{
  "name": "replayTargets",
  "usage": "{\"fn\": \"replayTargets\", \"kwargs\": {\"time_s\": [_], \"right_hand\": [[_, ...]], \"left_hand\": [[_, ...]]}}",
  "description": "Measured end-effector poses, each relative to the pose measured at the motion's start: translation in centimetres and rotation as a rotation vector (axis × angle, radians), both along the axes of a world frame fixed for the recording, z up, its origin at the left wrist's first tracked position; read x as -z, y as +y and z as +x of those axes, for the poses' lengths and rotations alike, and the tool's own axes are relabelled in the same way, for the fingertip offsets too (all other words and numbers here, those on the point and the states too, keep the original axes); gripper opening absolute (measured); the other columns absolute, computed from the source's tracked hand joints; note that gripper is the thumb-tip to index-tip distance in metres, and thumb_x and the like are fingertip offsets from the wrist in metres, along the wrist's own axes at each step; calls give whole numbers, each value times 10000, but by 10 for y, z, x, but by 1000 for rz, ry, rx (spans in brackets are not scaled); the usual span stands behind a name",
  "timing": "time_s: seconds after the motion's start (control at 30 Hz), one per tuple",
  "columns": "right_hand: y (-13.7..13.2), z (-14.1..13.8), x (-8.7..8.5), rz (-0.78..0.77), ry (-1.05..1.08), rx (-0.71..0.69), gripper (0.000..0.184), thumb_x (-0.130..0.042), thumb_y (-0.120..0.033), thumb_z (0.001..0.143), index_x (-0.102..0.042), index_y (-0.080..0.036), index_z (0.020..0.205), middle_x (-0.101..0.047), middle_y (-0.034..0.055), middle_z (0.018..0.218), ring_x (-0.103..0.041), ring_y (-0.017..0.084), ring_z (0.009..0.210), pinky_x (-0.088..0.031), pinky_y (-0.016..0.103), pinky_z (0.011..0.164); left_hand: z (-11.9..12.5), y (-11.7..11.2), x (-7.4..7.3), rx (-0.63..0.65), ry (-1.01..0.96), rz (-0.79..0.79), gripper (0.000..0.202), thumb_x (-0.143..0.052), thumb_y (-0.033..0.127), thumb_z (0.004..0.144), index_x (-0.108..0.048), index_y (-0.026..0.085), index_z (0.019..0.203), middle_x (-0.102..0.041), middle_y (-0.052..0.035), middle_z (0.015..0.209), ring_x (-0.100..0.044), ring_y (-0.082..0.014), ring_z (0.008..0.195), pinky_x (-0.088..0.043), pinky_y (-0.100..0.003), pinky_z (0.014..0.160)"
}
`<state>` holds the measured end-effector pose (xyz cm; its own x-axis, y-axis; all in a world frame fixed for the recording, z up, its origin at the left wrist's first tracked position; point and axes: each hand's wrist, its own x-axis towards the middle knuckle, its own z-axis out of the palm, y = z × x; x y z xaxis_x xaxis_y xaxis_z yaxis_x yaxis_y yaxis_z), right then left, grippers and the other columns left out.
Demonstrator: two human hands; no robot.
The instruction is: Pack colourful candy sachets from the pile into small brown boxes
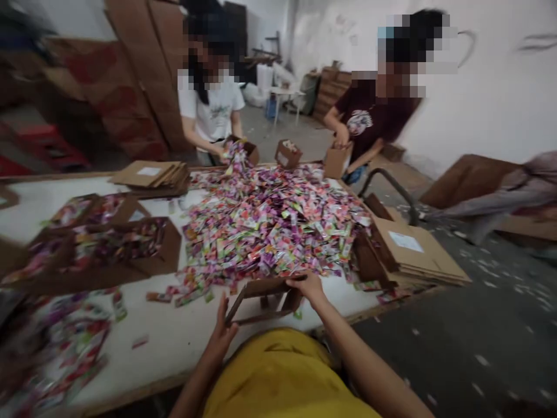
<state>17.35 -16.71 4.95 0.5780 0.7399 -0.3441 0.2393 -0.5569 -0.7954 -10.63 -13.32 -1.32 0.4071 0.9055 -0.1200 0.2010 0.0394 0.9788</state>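
An opened-out cardboard box (266, 287) is held between my hands at the table's near edge, and light shows through its middle. My right hand (308, 288) grips its right side, thumb and fingers closed over the top edge. Against its left edge lies my left hand (224, 332), with the fingers pointing up along the side and the thumb lower down. Just beyond the box spreads a big heap of small, colourful wrapped packets (278, 226) in purple, pink, green and white.
Filled cardboard boxes (148, 264) stand at left, with loose packets (73, 354) nearer. Flat cardboard stacks lie far left (145, 174) and right (420, 249). Across the white table (143, 325), one person (213, 110) handles packets at a box; another person (361, 110) holds a small box.
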Motion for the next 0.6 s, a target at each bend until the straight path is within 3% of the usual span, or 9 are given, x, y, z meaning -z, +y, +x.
{"fn": "replayTargets", "kwargs": {"time_s": [0.1, 0.2, 0.3, 0.4, 0.43, 0.5, 0.6], "right_hand": [[11, -5, 16, -106, -164, -58, 338, -760, -490, 658, -728, -181, 791, -728, 104, 846, -667, 296, 897, -483, 398, 813], [8, -8, 15, -110, -262, -122, 378, -752, -500, 663, -735, -181, 867, -720, 121, 938, -650, 301, 990, -476, 400, 873], [-2, -3, 7, -29, 110, -257, 468, -758, -435, 654, -704, -202, 1057, -693, 98, 1058, -621, 273, 1062, -492, 398, 895], [-7, 1, 6, 35, 576, -431, 590, -747, -431, 661, -624, -244, 1207, -664, 63, 1084, -639, 230, 958, -539, 402, 817], [-5, -1, 9, 35, 565, -444, 587, -770, -406, 626, -632, -237, 1172, -656, 57, 1057, -637, 219, 898, -546, 402, 785], [2, -11, 23, 44, 284, -417, 497, -809, -314, 542, -663, -207, 1005, -642, 38, 965, -608, 209, 829, -537, 407, 769], [13, -28, 48, 78, -94, -420, 343, -779, -163, 515, -669, -193, 837, -636, 22, 857, -582, 236, 877, -489, 425, 865]], "left_hand": [[-5, -8, -10, 29, 12, 165, 769, -436, 538, 935, -57, 299, 1560, -131, -86, 1640, -147, -259, 1504, -204, -424, 1214], [-2, 0, -16, 139, 123, 413, 644, -454, 481, 944, -250, 314, 1532, -116, -69, 1644, -105, -290, 1509, -155, -476, 1215], [-21, 11, -7, 169, 266, 490, 556, -546, 522, 889, -510, 311, 1402, -256, -88, 1605, -220, -325, 1472, -214, -521, 1184], [-46, 16, 14, 122, 321, 368, 572, -635, 640, 770, -660, 321, 1244, -404, -102, 1525, -354, -348, 1392, -293, -540, 1146], [-50, 15, 19, 106, 294, 319, 588, -640, 678, 739, -693, 314, 1198, -414, -105, 1515, -368, -352, 1381, -303, -536, 1143], [-49, 10, 26, 69, 205, 238, 609, -643, 715, 705, -736, 280, 1120, -386, -113, 1526, -373, -351, 1380, -320, -511, 1143], [-29, 4, 24, -76, 166, 171, 511, -660, 669, 721, -756, 210, 925, -446, -137, 1440, -448, -331, 1310, -399, -481, 1083]]}}
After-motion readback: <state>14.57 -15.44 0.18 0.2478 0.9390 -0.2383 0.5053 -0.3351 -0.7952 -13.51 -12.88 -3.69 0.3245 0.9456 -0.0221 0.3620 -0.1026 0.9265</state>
